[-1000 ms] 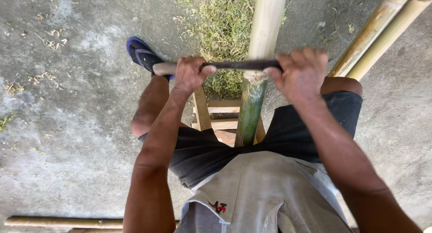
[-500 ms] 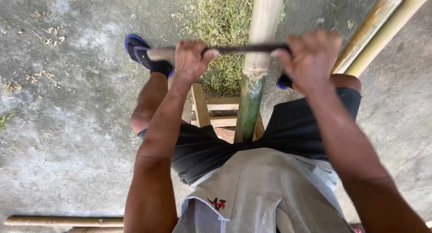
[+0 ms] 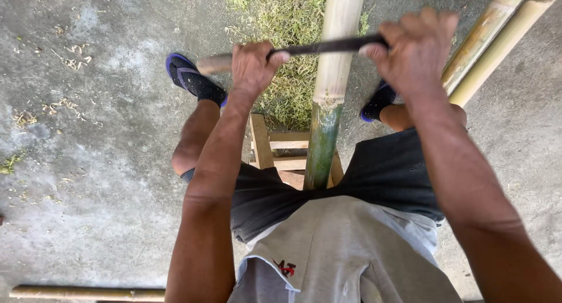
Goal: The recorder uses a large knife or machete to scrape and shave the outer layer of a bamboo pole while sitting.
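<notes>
A: Hands first. What has each got?

B: Left hand [image 3: 253, 66] has its grip closed tight around the pale wooden handle end of a long dark metal blade [image 3: 319, 47]. The handle butt sticks out past the fist, toward the blue flip-flop [image 3: 186, 76] on the left foot. Right hand [image 3: 417, 50] has its grip curled over the blade's other end, fingers wrapped down, thumb tip on the metal.

A: Where's the blade sitting?

B: Laid crosswise on the thick bamboo pole [image 3: 331, 86], touching its top face. The pole runs straight away from the person, between the knees. Pale tan above the blade line and just below it, green skin on the stretch nearer the body.

A: What carries the pole?

B: A small wooden slatted frame [image 3: 280, 150] under it, between the legs, resting on the grey concrete floor [image 3: 88, 180]. Can't tell how the pole is fixed to it.

A: Anything else around?

B: Two more tan bamboo poles [image 3: 497, 31], side by side, slanting toward the floor's top right corner, just behind the right hand. One thin bamboo stick [image 3: 88, 293] flat along the bottom left edge. A grass patch [image 3: 287, 22] at the top edge, under the pole. Pale shavings [image 3: 73, 48] scattered on the floor's left side. Second blue flip-flop [image 3: 377, 101] peeks out under the right wrist. The person wears dark shorts and a grey shirt.
</notes>
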